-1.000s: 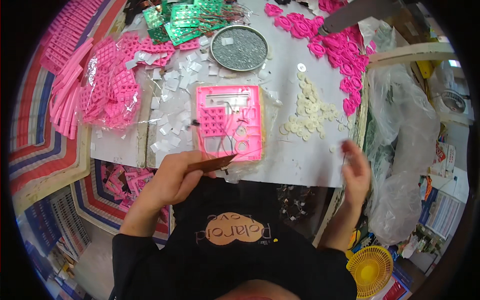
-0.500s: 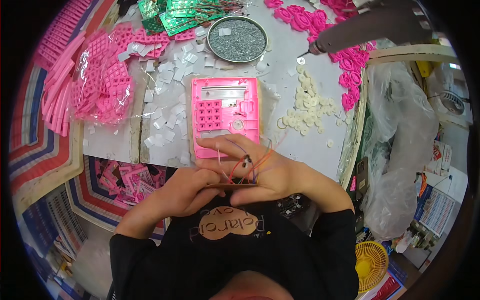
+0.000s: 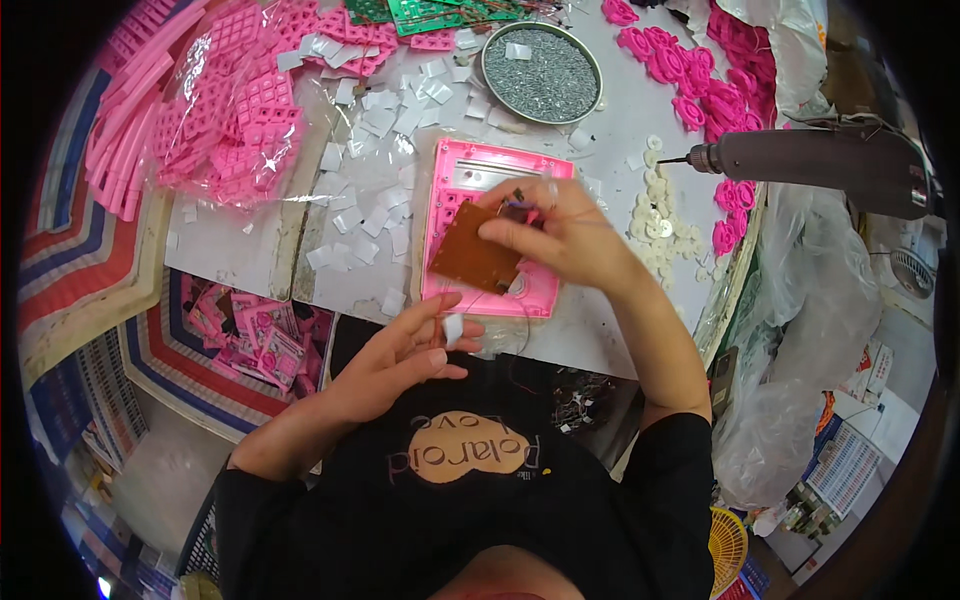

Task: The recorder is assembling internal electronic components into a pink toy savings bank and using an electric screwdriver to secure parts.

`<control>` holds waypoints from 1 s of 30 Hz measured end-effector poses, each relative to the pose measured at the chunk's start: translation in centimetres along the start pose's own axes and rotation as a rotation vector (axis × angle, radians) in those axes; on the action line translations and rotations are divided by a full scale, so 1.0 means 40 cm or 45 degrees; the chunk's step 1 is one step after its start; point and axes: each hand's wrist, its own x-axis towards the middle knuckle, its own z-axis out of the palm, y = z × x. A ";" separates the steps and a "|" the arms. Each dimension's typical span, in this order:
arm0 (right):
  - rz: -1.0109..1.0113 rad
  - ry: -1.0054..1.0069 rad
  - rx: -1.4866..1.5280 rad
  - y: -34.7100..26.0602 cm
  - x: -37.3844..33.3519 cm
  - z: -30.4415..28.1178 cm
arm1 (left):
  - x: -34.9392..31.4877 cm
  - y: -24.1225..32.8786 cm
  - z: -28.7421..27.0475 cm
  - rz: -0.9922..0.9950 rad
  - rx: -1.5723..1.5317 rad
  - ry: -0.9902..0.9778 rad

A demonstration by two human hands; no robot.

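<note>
My right hand (image 3: 572, 240) grips a brown circuit board (image 3: 468, 250), its thumb on the flat brown face. Wires run from the board near the fingers. The board is tilted above a pink plastic casing (image 3: 541, 292) and covers its middle. The casing lies open side up on the table, with a grid of pink keys partly showing. Nearer to me, my left hand (image 3: 395, 365) is open with its fingers apart, just below the casing's near left corner. A small white piece (image 3: 453, 328) is at its fingers; I cannot tell whether it is stuck there.
White squares (image 3: 378, 215) are scattered left of the casing. Behind it stands a round tin of screws (image 3: 540, 75). Cream discs (image 3: 660, 225) and pink rings (image 3: 725, 105) lie to the right, where a power screwdriver (image 3: 810, 165) hangs. Bagged pink keypads (image 3: 235, 120) fill the far left.
My right hand has carried the circuit board forward over the casing. My left hand has let go of it and opened nearer my body. The view has shifted, and the screwdriver appears lower.
</note>
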 end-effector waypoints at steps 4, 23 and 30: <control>0.048 -0.064 -0.278 -0.033 0.053 -0.035 | 0.005 -0.016 -0.022 0.084 0.128 -0.068; -0.202 0.366 -1.223 -0.071 0.063 0.041 | 0.078 0.133 -0.006 0.811 2.468 0.248; -0.348 0.254 -1.190 -0.041 -0.081 0.092 | 0.096 0.153 -0.022 0.777 2.550 0.079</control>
